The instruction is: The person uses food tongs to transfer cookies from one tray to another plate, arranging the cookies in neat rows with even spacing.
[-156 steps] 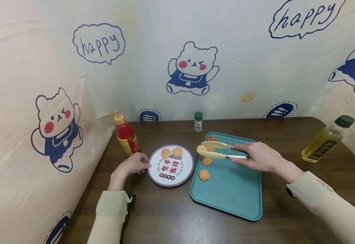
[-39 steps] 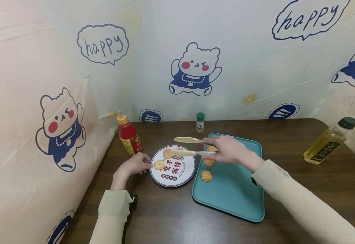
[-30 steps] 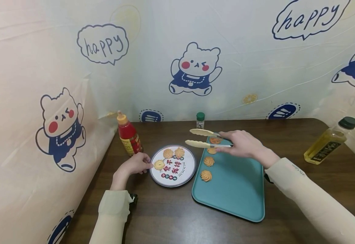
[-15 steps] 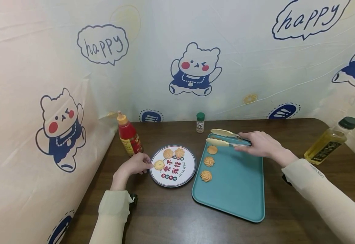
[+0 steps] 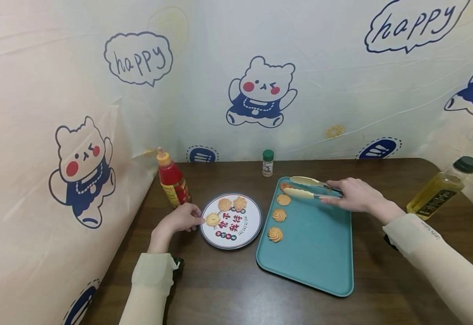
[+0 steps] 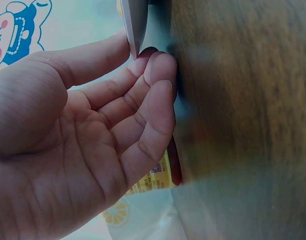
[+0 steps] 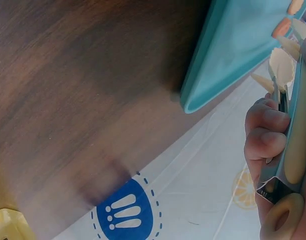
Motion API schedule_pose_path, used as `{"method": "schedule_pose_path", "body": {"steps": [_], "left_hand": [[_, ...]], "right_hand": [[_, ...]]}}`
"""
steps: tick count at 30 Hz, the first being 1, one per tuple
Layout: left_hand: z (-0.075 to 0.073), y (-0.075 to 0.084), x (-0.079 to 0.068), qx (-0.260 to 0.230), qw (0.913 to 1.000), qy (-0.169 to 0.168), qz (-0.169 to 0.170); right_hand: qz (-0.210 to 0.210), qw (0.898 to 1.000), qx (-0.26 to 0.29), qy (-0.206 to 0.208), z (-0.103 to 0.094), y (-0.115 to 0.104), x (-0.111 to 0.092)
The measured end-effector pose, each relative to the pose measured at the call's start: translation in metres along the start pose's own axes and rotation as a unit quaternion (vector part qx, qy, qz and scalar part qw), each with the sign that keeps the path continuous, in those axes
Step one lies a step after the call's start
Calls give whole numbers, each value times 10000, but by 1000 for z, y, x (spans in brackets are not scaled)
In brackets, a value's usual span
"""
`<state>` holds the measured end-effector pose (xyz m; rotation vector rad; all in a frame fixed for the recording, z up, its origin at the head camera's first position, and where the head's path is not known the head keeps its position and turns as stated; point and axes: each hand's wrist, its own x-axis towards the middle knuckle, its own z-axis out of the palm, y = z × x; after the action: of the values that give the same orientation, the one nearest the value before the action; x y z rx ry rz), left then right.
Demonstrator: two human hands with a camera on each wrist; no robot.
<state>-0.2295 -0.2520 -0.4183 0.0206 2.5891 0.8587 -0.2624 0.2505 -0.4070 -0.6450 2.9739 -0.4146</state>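
My left hand [image 5: 179,221] pinches the left rim of a round white plate [image 5: 240,230] with red lettering, thumb on top and fingertips beneath, as the left wrist view shows. Two cookies [image 5: 225,205] lie near the plate's far rim and a paler ring-shaped cookie [image 5: 213,220] by the left rim. My right hand [image 5: 356,195] grips metal tongs [image 5: 299,193] with cream tips. The tips stand apart above the far left corner of a teal tray [image 5: 313,253], overlapping a reddish-brown cookie [image 5: 285,185]. Below it in the head view come a plain round cookie [image 5: 283,199] and two swirled cookies [image 5: 278,215].
A red sauce bottle [image 5: 173,183] with a yellow label stands behind my left hand. At the back is a small green-capped shaker [image 5: 268,164]. An oil bottle [image 5: 441,189] stands at the right. A patterned sheet [image 5: 203,113] hangs behind the dark wooden table [image 5: 220,284].
The ring-shaped cookie went from the tongs on the tray side to the plate's left part. The tongs then moved back right to the tray's far corner. My left hand stayed at the rim.
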Motion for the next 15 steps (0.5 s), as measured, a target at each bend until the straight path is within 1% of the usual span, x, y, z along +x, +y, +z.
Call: {"method": "schedule_pose_path", "body": {"steps": [6,15], "left_hand": [[-1,2,1,-3,10000,-45,75],[-1,3,0,-7,10000,-18,35]], "right_hand": [[-22,10000,-51,-39,2,3,1],[-4,10000,-55,-80,3,3,2]]}}
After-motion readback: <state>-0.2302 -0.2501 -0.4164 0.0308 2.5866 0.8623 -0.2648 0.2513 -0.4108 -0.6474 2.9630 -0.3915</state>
